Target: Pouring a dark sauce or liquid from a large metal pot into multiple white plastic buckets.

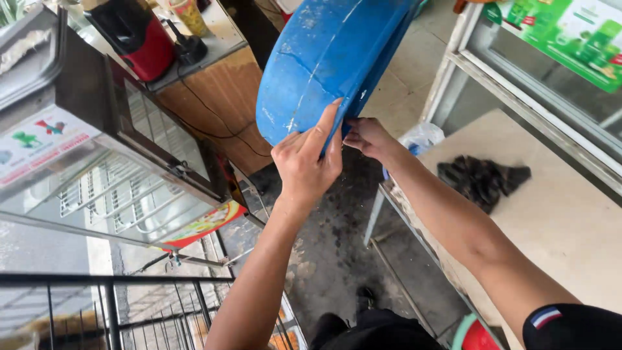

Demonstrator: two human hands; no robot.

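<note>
- The left hand (304, 162) grips the lower edge of a big blue plastic tub (324, 61), palm against the scratched outer face, thumb stretched up along the rim.
- The right hand (364, 137) pinches the same rim just beside the left hand, fingers curled over the edge, so both hands are closed on the tub.
- The tub is held up in the air, tilted on its side, above the dark stained floor (337, 240) in the gap between two pieces of furniture.
- To the right stands a pale counter (551, 220) with a metal frame; a crumpled black cloth (483, 179) lies on its top, well apart from the hands.
- A clear plastic bag (421, 137) sits at the counter's near corner, just behind the right forearm.
- Beyond the counter is a glass cabinet (551, 71) with a green poster on it.
- To the left is a glass display case (123, 162) with wire racks inside.
- Behind that case, a red and black appliance (139, 35) stands on a wooden counter (214, 97), a black cord trailing down from it.
- A black metal railing (110, 304) runs along the lower left.
</note>
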